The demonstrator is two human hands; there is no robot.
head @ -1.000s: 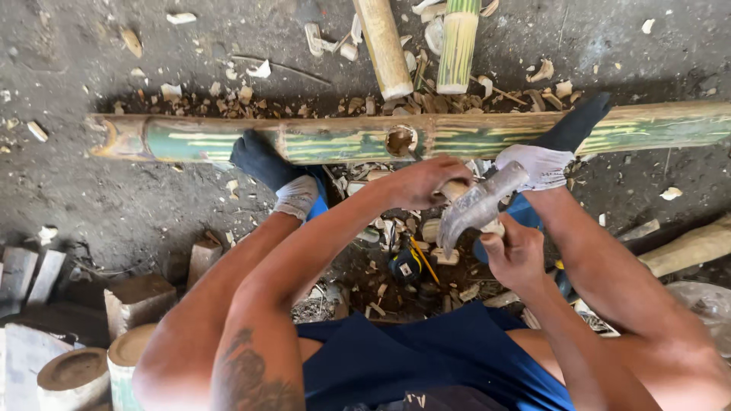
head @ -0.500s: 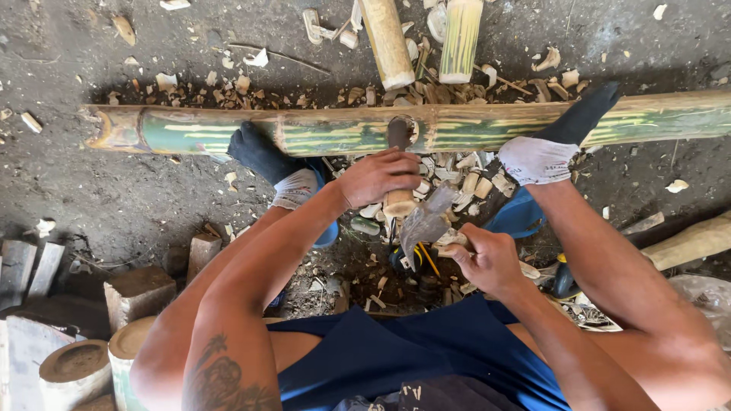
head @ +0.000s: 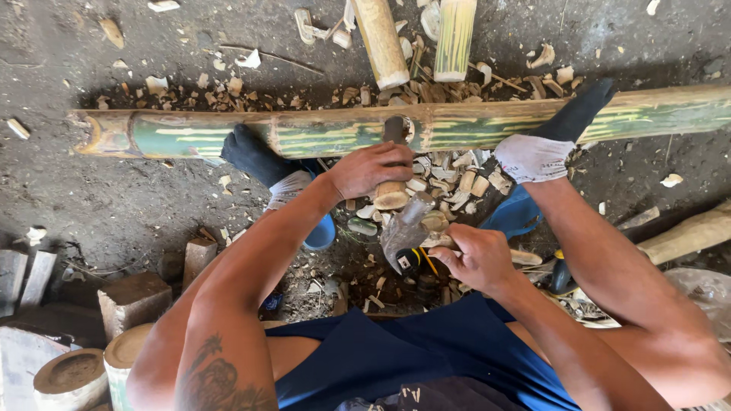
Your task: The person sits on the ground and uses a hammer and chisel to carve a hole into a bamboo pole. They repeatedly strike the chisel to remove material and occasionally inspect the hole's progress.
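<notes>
A long green bamboo pole point(head: 304, 135) lies across the ground, and both my socked feet rest against it. My left hand point(head: 369, 169) is closed around a short round wooden tool point(head: 392, 195) that stands with its far end on the pole near a node. Just below it, my right hand point(head: 476, 259) grips the handle of a broad grey metal blade point(head: 405, 228), which sits close under the tool's butt end. Pale wood chips point(head: 457, 183) are piled beneath both hands.
Two short bamboo pieces point(head: 378, 38) point(head: 455, 34) lie beyond the pole. Wooden blocks point(head: 133, 301) and cut bamboo rounds point(head: 72, 377) stand at the lower left. Blue sandals point(head: 518, 215) sit under my legs, and another pale pole point(head: 689, 236) lies at the right.
Both hands have shifted left. My left hand has brought the wooden tool from near the blade down onto the pole, and the blade has followed, now lower and just behind it.
</notes>
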